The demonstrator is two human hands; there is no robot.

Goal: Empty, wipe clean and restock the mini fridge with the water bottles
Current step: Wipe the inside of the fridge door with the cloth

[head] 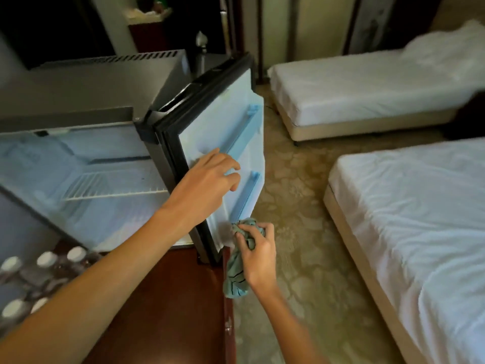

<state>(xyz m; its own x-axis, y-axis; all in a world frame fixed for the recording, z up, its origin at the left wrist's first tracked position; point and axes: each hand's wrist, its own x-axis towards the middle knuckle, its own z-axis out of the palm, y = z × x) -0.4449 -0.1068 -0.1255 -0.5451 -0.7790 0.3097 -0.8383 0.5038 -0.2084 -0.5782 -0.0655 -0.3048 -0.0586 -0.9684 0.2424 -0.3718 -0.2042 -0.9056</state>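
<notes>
Mini fridge (86, 164) sits upper left on the surface (170, 306), door (225, 143) swung right; water bottles (39, 274) lower left; two beds (409, 206) right.

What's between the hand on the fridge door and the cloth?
The lower blue door-shelf rail, seen in the head view, lies between the left hand and the cloth.

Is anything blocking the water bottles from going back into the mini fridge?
Nothing visible blocks the water bottles. The door stands open, the mini fridge has a bare wire shelf, and the left hand and right hand, holding the cloth, are at the door.
</notes>
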